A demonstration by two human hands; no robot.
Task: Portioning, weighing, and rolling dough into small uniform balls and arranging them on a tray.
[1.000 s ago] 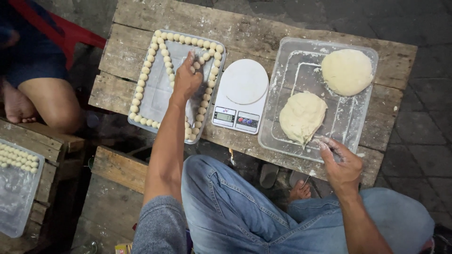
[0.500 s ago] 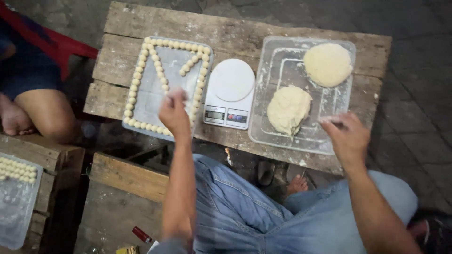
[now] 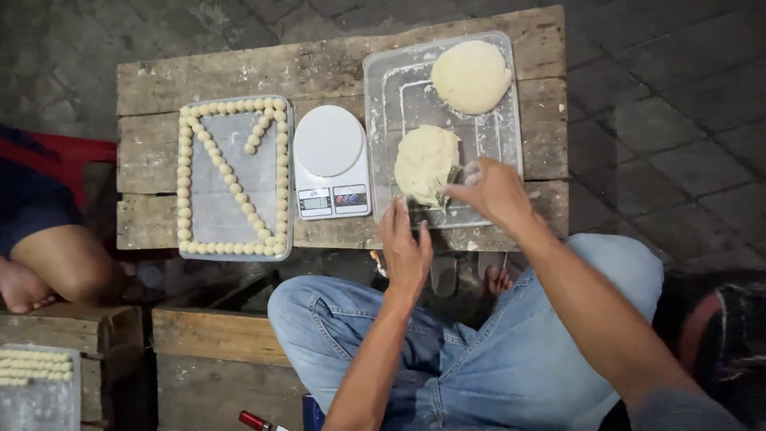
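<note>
My right hand (image 3: 495,191) is closed at the near edge of a pale dough lump (image 3: 423,160), pinching what looks like a small flat scraper (image 3: 449,179) against it. That lump lies in a clear plastic tray (image 3: 383,96), and a rounder dough lump (image 3: 471,76) lies at the tray's far end. My left hand (image 3: 403,247) has its fingers stretched out and touches the tray's front edge, holding nothing. A white kitchen scale (image 3: 329,160) stands left of the tray.
A second clear tray (image 3: 231,199) on the left of the wooden pallet table (image 3: 239,76) holds rows of small dough balls (image 3: 185,183). Another person's bare leg (image 3: 64,259) is at the left. A further tray of dough balls (image 3: 36,387) rests on a wooden crate (image 3: 215,335).
My left hand left the tray of dough balls and came across to the front edge of the dough tray. My right hand moved from the tray's corner onto the near dough lump.
</note>
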